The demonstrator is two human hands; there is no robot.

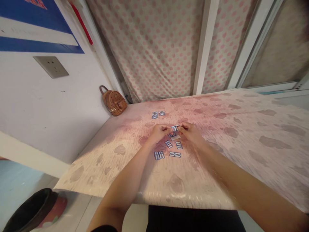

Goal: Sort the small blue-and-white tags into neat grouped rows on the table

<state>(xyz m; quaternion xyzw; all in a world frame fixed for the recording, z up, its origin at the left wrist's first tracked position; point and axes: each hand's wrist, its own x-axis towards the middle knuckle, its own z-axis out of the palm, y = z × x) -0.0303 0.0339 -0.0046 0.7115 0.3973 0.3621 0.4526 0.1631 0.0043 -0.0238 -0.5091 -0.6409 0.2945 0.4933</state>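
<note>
My left hand [160, 132] and my right hand [190, 132] meet over the middle of the table, fingers pinched. Between them they hold a small blue-and-white label sheet [175, 128] by its two sides. Just beneath it lies a plain pale slip [175, 138], partly over another blue-edged piece [172, 134]. Nearer to me are several similar label pieces: a tilted one [168, 144], one at the right [179, 145], a flat pair of rows [175, 154] and an overlapping group [159, 155]. The print on them is too small to read.
Farther back lie two more label groups, one at left [154, 115] and one beside it [161, 113]. A brown mini backpack [114, 101] leans at the wall corner. The patterned tablecloth [135, 167] covers the table. A dark-rimmed bin [54, 211] stands on the floor at left.
</note>
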